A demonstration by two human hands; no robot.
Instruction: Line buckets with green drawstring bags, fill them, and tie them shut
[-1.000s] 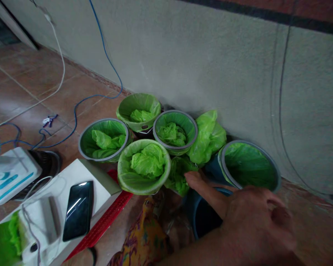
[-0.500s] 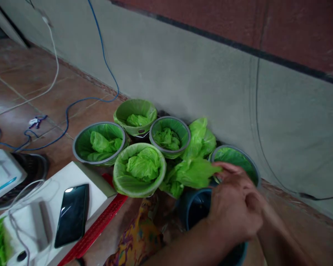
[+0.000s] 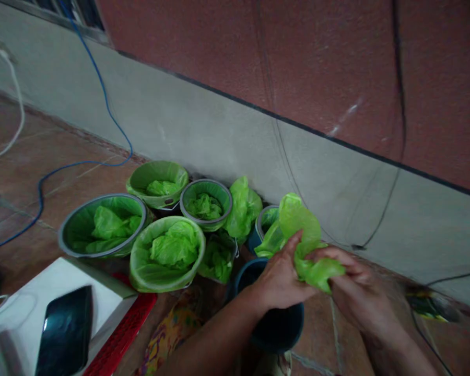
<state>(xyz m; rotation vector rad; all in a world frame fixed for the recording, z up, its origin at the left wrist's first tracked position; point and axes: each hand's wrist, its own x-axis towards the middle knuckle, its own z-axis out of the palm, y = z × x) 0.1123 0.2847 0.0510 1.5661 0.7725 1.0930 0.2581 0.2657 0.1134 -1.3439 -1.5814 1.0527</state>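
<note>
Both of my hands grip one crumpled green plastic bag (image 3: 303, 240), lifted above an unlined dark blue bucket (image 3: 272, 326). My left hand (image 3: 280, 277) pinches the bag's near side with the thumb up. My right hand (image 3: 354, 287) holds its lower right edge. Behind the bag, partly hidden, stands a blue bucket with a grey rim (image 3: 264, 224) and green lining.
Several buckets lined with green bags (image 3: 166, 250) cluster against the grey wall (image 3: 203, 125) to the left. A white box (image 3: 50, 284) carries a black phone (image 3: 65, 331), beside a red ridged strip (image 3: 119, 339). Blue cable (image 3: 62, 167) and white cable (image 3: 13, 130) run over the tiled floor.
My left hand went from reaching toward a loose green bag between the buckets to lifting it; my right hand joined it. The view has swung up and right.
</note>
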